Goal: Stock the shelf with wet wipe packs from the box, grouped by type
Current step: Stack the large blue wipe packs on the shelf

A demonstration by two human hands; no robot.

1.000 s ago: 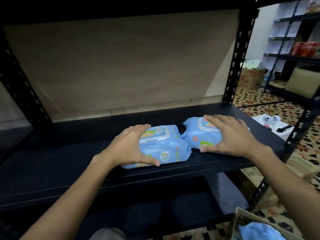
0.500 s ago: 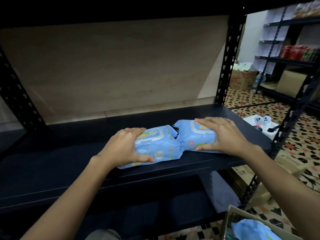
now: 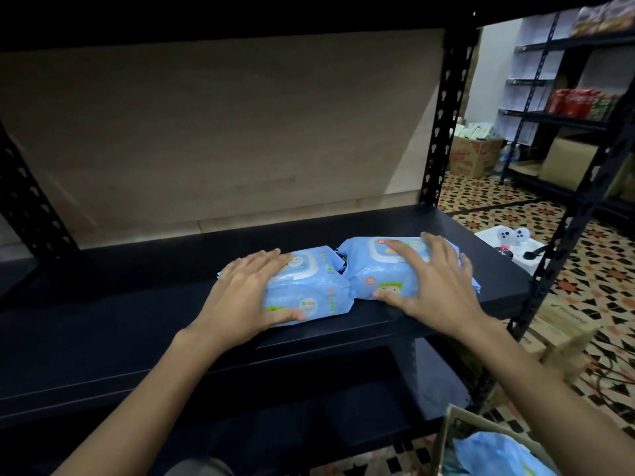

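Two light blue wet wipe packs lie side by side, touching, on the black shelf board [image 3: 120, 321] near its right end. My left hand [image 3: 247, 297] lies flat over the left pack [image 3: 309, 286], fingers straight on its top, thumb against its front face. My right hand [image 3: 436, 283] rests spread on the right pack [image 3: 378, 273], thumb at the front edge. At the bottom right, the cardboard box [image 3: 446, 438] shows one edge, with another blue pack [image 3: 494, 455] inside it.
A perforated black upright [image 3: 443, 132] stands behind the right pack, and another [image 3: 563, 266] at the shelf's front right corner. The left stretch of the board is bare. A lower shelf sits beneath. Further racks and cartons [image 3: 474, 156] stand on the patterned floor at right.
Both hands have flattened on the packs and pushed them a little deeper onto the shelf. The packs now touch end to end.
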